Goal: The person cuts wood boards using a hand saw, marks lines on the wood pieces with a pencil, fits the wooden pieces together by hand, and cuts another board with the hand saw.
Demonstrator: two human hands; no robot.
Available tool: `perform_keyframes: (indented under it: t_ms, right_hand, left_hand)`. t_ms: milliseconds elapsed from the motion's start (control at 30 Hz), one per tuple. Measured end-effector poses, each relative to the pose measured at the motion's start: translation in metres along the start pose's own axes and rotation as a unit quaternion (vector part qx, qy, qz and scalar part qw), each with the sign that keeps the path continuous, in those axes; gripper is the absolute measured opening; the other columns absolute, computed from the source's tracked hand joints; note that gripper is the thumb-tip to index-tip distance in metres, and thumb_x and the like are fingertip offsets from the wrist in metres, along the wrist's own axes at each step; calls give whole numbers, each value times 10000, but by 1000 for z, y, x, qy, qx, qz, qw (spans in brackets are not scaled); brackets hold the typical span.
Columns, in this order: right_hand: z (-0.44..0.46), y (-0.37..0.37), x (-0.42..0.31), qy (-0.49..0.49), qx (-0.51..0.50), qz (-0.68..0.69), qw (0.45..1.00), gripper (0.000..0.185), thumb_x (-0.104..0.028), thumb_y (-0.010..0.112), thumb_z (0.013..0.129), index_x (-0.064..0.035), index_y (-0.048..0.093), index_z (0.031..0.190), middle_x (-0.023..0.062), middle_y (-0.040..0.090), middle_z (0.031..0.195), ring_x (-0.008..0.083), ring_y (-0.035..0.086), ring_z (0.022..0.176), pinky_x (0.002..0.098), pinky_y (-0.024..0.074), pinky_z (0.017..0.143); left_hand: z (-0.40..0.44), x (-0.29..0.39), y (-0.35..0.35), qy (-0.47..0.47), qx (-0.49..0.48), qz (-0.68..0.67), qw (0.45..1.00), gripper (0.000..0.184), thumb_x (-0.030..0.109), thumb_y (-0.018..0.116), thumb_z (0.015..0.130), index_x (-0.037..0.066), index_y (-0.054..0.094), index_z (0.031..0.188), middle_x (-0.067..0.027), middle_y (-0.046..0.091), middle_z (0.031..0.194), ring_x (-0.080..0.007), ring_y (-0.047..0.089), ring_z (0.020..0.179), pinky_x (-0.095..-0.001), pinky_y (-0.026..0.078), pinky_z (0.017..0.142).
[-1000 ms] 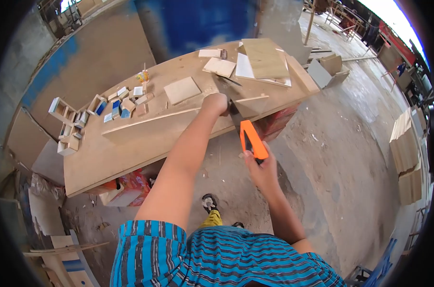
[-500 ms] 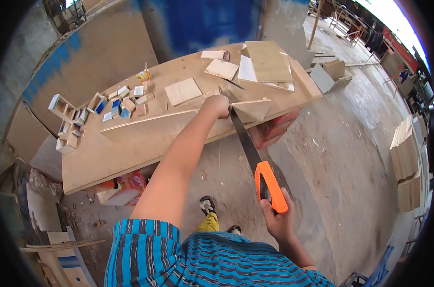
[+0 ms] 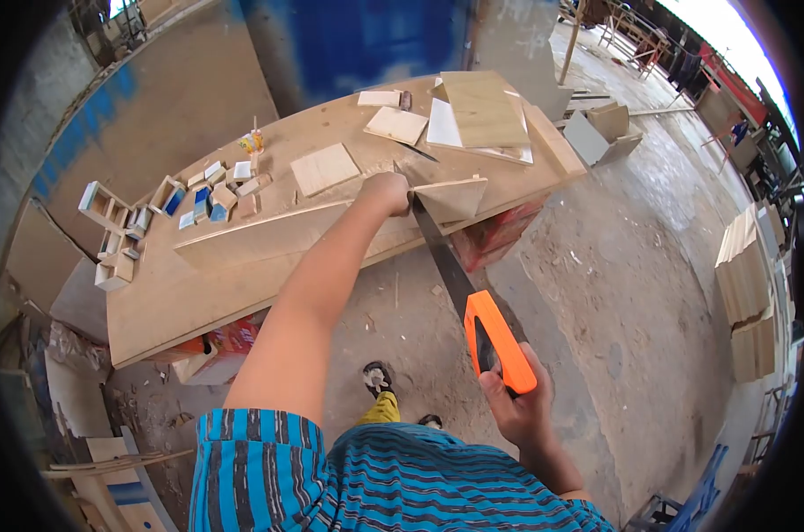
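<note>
My right hand (image 3: 523, 403) is closed round the orange handle of a hand saw (image 3: 501, 343). The saw's dark blade runs up and left to a long wooden board (image 3: 260, 238), which stands on edge along the workbench (image 3: 185, 306). Its tip area lies beside my left hand (image 3: 387, 193). The fingers of my left hand are wrapped over the board's top edge, just left of the blade. To the right of the blade the board's end part (image 3: 452, 199) shows.
Small wood blocks (image 3: 222, 197) and little open boxes (image 3: 114, 213) lie on the bench's left. A square wood piece (image 3: 325, 169) is behind the board. Flat panels (image 3: 483, 111) lie at the back right. Stacked boards (image 3: 746, 266) stand at far right.
Over the last second the saw and my right hand have drawn back, down and to the right, baring more blade. My left hand keeps its grip on the board. The view has shifted slightly.
</note>
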State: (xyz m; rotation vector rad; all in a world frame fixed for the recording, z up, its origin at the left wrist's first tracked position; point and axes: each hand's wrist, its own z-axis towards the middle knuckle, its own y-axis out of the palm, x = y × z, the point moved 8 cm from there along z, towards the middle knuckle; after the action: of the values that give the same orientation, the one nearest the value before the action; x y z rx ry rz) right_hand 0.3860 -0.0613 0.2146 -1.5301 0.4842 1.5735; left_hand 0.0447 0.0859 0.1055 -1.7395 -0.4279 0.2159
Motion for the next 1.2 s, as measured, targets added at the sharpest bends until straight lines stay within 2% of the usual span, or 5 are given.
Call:
perform_keyframes:
  t_ms: [200, 333, 533, 867, 1200]
  right_hand:
    - [15, 20, 47, 9, 38, 39, 998, 165, -54, 651, 821, -24, 490, 833, 20, 482, 660, 74, 450, 610, 225, 387, 557]
    - [59, 47, 82, -53, 49, 23, 997, 163, -72, 641, 834, -7, 492, 846, 37, 483, 633, 78, 438, 597, 242, 393, 551]
    - [123, 82, 88, -67, 66, 78, 993, 169, -80, 653, 837, -2, 504, 859, 43, 495, 643, 75, 428, 613, 243, 395, 559]
    - [73, 70, 87, -47, 86, 63, 993, 149, -66, 646, 831, 1, 529, 894, 31, 512, 672, 85, 459, 631, 245, 414, 593]
    - [7, 29, 80, -20, 51, 46, 997, 118, -52, 630, 837, 0, 547, 903, -6, 495, 676, 61, 441, 631, 217, 389, 588]
  left_hand:
    - [-8, 11, -1, 19, 16, 17, 1000, 282, 260, 762, 643, 52, 710, 827, -158, 680, 895, -317, 653, 844, -406, 529, 743]
    - [-11, 9, -2, 21, 43, 25, 999, 265, 248, 751, 636, 42, 704, 796, -177, 674, 878, -328, 652, 835, -408, 533, 737]
    - [-9, 2, -5, -5, 68, 14, 998, 170, 103, 657, 619, 31, 714, 763, -191, 676, 857, -325, 666, 823, -387, 536, 725]
    - [-25, 14, -2, -13, 65, -24, 998, 213, 150, 687, 608, 49, 719, 793, -176, 681, 870, -319, 667, 830, -380, 537, 733]
    - [-34, 21, -5, -9, 65, 1, 998, 185, 130, 628, 685, 42, 714, 823, -182, 677, 910, -322, 659, 877, -395, 527, 769]
